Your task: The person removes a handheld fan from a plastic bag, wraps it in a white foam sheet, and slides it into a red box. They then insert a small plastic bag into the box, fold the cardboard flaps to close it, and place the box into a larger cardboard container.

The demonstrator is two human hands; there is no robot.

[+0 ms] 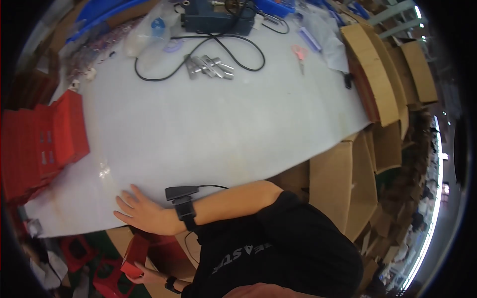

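My left hand (143, 274) grips a small red box (134, 256) by its lower end. It is beside the table's near edge, at an open cardboard carton (186, 251) with red inside it. My right hand (144, 213) lies palm down at the edge of the white-covered table (198, 129), fingers spread, holding nothing. A black device is strapped to the right wrist. At the left of the table stands a stack of red boxes (44, 146), apart from both hands.
Silver metal parts (211, 67) lie at the far middle by a looped black cable (149, 79) and a dark grey machine (218, 20). Pink-handled scissors (299, 52) lie far right. Open cardboard cartons (343, 179) line the right side. Red stools (77, 251) stand below the table at left.
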